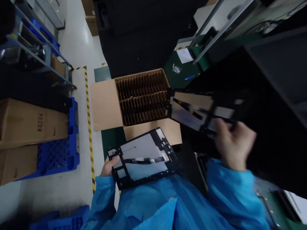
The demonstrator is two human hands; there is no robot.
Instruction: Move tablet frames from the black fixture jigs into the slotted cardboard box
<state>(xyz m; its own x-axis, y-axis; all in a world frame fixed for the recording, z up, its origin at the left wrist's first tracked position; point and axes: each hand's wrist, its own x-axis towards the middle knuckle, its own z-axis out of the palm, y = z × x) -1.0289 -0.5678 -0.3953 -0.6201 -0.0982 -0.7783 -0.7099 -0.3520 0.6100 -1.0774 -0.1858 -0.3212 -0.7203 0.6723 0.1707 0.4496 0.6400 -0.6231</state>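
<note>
- My L hand (109,166): low nr waist, thumb on top, closed on 1st panel (144,150).
- My R hand (235,143): higher, out to R, closed on 2nd panel (201,108).

Towards six o'clock, the panel (144,159) has a smooth, satin sheet (139,147) within a matt, plastic-looking frame (173,164). The box (106,103), towards eleven, is matt cardboard — the sleeve (105,195) at seven is soft-sheened cloth — and the floor (79,48) at ten smooth, glossy.
</note>
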